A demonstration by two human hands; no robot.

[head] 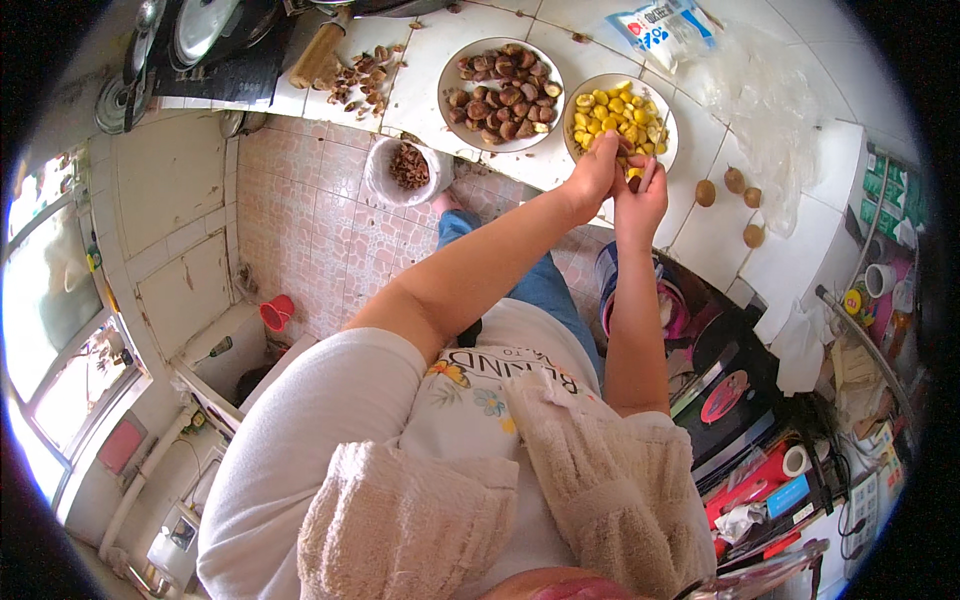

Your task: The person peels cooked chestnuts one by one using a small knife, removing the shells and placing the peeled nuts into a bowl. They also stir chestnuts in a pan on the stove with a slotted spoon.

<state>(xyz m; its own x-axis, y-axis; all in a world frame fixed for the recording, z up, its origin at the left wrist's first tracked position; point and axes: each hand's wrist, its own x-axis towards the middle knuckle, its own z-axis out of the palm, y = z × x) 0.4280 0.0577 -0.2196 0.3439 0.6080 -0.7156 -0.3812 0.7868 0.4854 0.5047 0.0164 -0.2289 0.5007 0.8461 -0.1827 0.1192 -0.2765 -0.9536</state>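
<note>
My left hand [597, 171] and my right hand [642, 196] meet over the near edge of a bowl of peeled yellow chestnuts [632, 122]. Between their fingertips is a chestnut [635, 180], with dark brown shell and some yellow flesh showing. Fingers cover most of it, so how much shell is left cannot be told. To the left of this bowl stands a white plate [445, 73] heaped with brown chestnuts [504, 96]; a few show pale cut flesh.
Shell scraps [365, 79] lie on the tiled counter [416, 82] beside a wooden handle [320, 54]. Below the counter edge, a lined bin [377, 178] holds shells. Several brown fruits like kiwifruit [705, 193], clear plastic [765, 112] and a printed packet [664, 34] lie rightward.
</note>
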